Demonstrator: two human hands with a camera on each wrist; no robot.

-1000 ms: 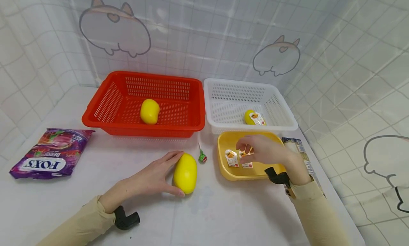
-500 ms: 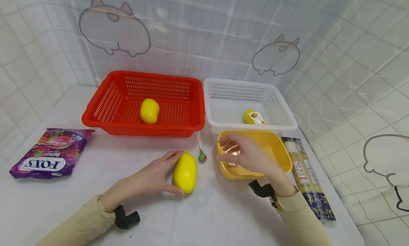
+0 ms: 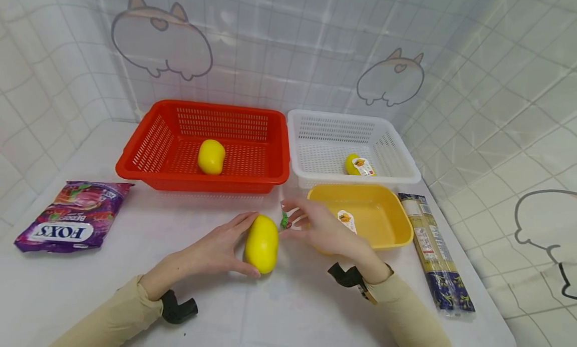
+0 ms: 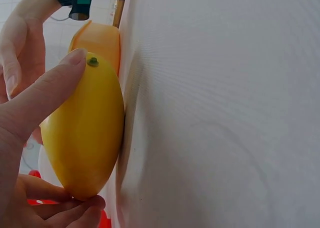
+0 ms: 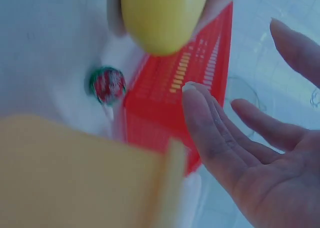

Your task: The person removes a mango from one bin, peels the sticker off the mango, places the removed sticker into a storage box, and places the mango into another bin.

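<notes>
My left hand (image 3: pixel 216 249) grips a yellow mango (image 3: pixel 262 244) that lies on the table, thumb at its stem end and fingers at the other. In the left wrist view the green stem spot shows on the mango (image 4: pixel 92 123). My right hand (image 3: pixel 326 229) hovers between the mango and the yellow basin (image 3: pixel 383 217), fingers loosely bent and apart. Nothing lies in its palm, as the right wrist view shows of the hand (image 5: pixel 250 153). Partly behind its fingers is a lollipop (image 3: pixel 285 220) with a green and red wrapper. A label sticker (image 3: pixel 347 221) lies in the basin.
A red basket (image 3: pixel 252 182) with one mango (image 3: pixel 211 157) stands at the back. Beside it, a white basket (image 3: pixel 315 177) holds a mango (image 3: pixel 353 165) bearing a label. A purple FOX'S bag (image 3: pixel 74 217) lies at left, a long noodle-like pack (image 3: pixel 435 252) at right.
My right hand has moved left from over the yellow basin to near the mango, uncovering one label and covering where another was visible. My left hand and the mango have stayed put.
</notes>
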